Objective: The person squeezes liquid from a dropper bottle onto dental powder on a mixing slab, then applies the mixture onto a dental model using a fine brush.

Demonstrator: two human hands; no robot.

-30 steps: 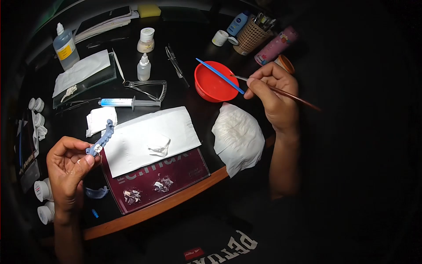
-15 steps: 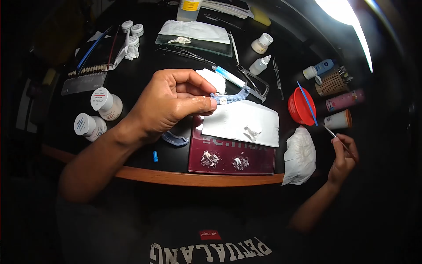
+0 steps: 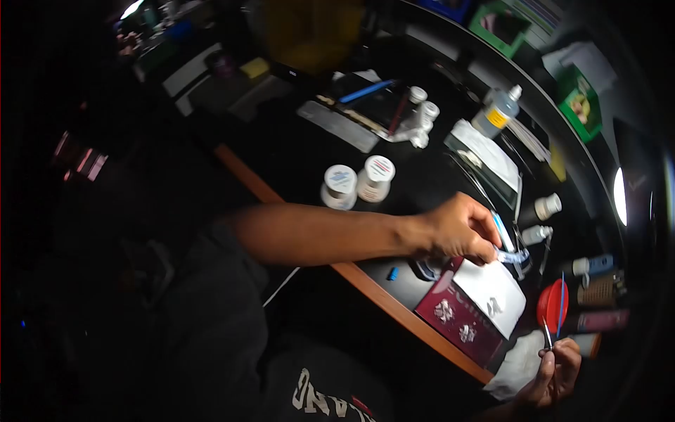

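My left hand (image 3: 465,228) pinches a pale blue dental arch mold (image 3: 513,257) between thumb and fingers, above a white paper sheet (image 3: 503,292). That sheet lies on a maroon flat case (image 3: 436,309), which also bears two small heaps of white crumbs (image 3: 444,311). A second bluish arch mold (image 3: 426,270) is partly hidden below my left hand. At lower right, my right hand (image 3: 560,364) grips a fine brush (image 3: 546,329), its thin tip upward beside a red bowl (image 3: 548,307). Across the bowl lies a blue stick (image 3: 564,295).
Two white-lidded jars (image 3: 340,186) stand left of my forearm. Farther back are a tooth shade row (image 3: 351,112), a glass slab (image 3: 485,176) and a yellow-labelled bottle (image 3: 496,112). White tissue (image 3: 519,362) lies near the wooden table edge (image 3: 394,311).
My view has swung left and tilted, so the table appears lower right and slanted. Both hands keep their holds; the brush tip now appears nearer the red bowl.
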